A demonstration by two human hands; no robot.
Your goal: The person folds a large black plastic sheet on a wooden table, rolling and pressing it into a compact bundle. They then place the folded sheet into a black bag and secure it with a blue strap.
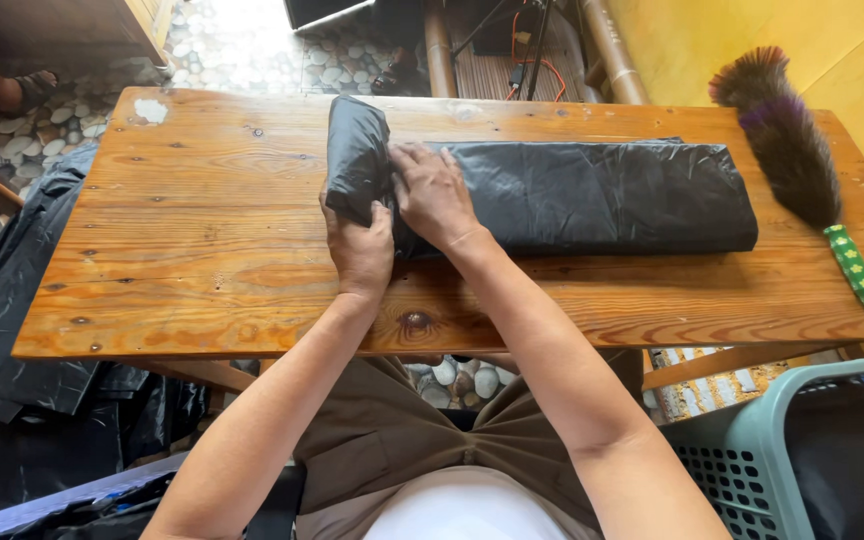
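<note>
Black plastic bag (592, 195) folded long; left hand (359, 250) fingers grip rolled end, right hand (434, 195) flat.

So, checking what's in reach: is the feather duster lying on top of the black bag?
No, the feather duster lies on the table, right of the black bag.

One folded black plastic bag (572, 195) lies on one wooden table (202, 250); one feather duster (797, 160); one green basket (752, 450); two hands, left hand (360, 250), right hand (434, 195).

Black plastic bag (592, 195), glossy, folded into long flat strip, lying lengthwise on wooden table, left end lifted and folded over.
</note>
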